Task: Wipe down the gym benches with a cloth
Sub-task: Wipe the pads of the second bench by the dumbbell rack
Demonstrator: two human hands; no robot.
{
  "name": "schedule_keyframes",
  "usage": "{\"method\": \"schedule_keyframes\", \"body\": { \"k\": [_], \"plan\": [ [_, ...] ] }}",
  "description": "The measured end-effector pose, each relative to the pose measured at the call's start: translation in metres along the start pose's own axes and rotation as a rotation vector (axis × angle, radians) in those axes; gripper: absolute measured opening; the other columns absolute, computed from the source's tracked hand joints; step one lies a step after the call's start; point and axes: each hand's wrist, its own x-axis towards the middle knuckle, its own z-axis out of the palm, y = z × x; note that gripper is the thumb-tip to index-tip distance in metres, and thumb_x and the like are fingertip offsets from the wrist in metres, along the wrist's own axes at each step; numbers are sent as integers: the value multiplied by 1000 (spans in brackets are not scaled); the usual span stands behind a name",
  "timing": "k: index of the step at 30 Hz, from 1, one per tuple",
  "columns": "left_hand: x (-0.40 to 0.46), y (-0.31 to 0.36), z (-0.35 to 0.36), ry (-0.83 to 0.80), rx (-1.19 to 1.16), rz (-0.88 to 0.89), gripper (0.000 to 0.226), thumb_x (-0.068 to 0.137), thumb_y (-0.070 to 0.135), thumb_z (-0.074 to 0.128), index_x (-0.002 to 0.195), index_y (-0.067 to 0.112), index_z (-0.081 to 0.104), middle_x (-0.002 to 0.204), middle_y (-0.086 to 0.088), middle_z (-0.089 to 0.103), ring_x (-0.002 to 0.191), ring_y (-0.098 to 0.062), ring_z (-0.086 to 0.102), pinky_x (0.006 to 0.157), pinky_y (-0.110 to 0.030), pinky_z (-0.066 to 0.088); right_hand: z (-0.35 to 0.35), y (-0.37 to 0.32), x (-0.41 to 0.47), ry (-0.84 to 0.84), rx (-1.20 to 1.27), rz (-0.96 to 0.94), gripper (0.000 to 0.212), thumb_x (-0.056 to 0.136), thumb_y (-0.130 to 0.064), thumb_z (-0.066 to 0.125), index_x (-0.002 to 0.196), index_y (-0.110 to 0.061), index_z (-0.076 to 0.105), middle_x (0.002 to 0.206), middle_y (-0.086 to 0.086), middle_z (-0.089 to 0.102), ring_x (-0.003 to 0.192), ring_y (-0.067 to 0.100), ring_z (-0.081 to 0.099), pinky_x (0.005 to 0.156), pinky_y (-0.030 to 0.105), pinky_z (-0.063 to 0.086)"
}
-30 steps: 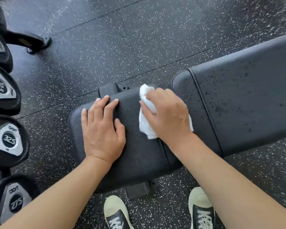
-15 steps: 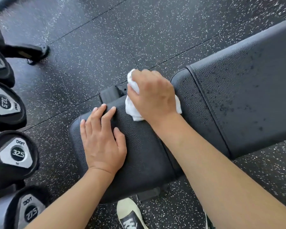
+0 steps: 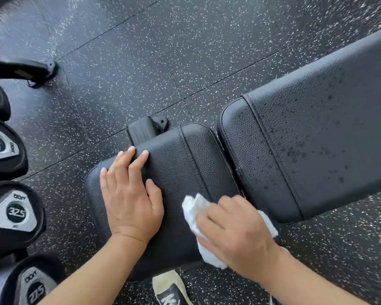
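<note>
With the left hand (image 3: 130, 201) flat on the seat pad (image 3: 185, 164), the right hand's (image 3: 235, 234) grip bunches the cloth (image 3: 194, 214) at the near edge, so it may miss the speckled back pad (image 3: 312, 137).

the floor (image 3: 207, 51) is black rubber matting flecked all over with small white specks, laid in large tiles whose thin seams cross it at an angle. down the left edge runs a row of black dumbbells (image 3: 11, 214) seen end-on, their silver end plates printed with numbers such as 32.5 and 27.5, and a black metal foot (image 3: 31, 71) of a rack rests on the floor near the upper left. soft light brightens the specks toward the top of the view and leaves a pale sheen on the dumbbell ends.
</note>
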Motion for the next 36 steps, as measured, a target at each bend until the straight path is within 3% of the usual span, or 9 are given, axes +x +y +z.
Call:
{"method": "schedule_keyframes", "body": {
  "k": [4,11,15,19,24,28,32,36],
  "plan": [
    [2,2,-1,-2,-11,-3,58,89,25,43,144,10,54,155,-14,47,148,-39,39,121,-66,23,6,7,12,12,12,-58,14,90,-10,74,79,-12,65,70,3,46,60,23,31,53,38,27],
    [2,-1,-2,-21,15,-2,58,89,26,43,144,11,54,156,-15,47,147,-41,40,120,-67,23,48,39,149,85,-2,219,14,88,-24,73,84,-15,63,76,3,59,66,27,51,57,39,38],
    [3,0,-2,-30,13,-12,57,89,26,43,144,14,51,156,-15,47,148,-40,40,122,-66,22,63,53,200,-140,50,345,17,87,-29,71,79,-16,61,73,0,61,72,28,58,61,33,28],
    [2,0,-2,-43,2,-23,56,89,27,44,143,16,52,156,-12,46,148,-38,39,124,-63,20,63,65,212,-436,169,436,26,91,-46,61,84,-22,69,79,-4,63,78,22,54,68,31,33],
    [3,-3,-5,-82,-13,-22,57,88,29,48,144,17,54,156,-10,46,149,-36,40,126,-60,18,47,78,197,-459,129,481,40,93,-54,56,72,-19,59,72,-6,58,76,21,56,65,33,37],
    [1,-5,-5,-104,-69,-22,57,88,29,50,144,20,55,158,-8,46,150,-33,39,124,-62,21,44,71,198,-462,76,525,45,92,-48,61,61,-22,42,64,-6,47,72,23,49,63,33,31],
    [1,-11,-7,-104,-197,-28,57,87,30,54,144,24,57,158,-2,47,152,-28,38,127,-57,19,57,60,213,-574,-39,550,35,88,-43,60,65,-18,51,64,-4,52,73,26,54,61,33,32],
    [4,-20,-19,-100,-529,-87,54,80,27,61,135,24,62,153,7,49,151,-18,39,129,-47,18,77,27,233,-696,-95,485,32,88,-47,56,66,-24,55,66,-8,53,75,21,55,61,32,33]
  ]
}}
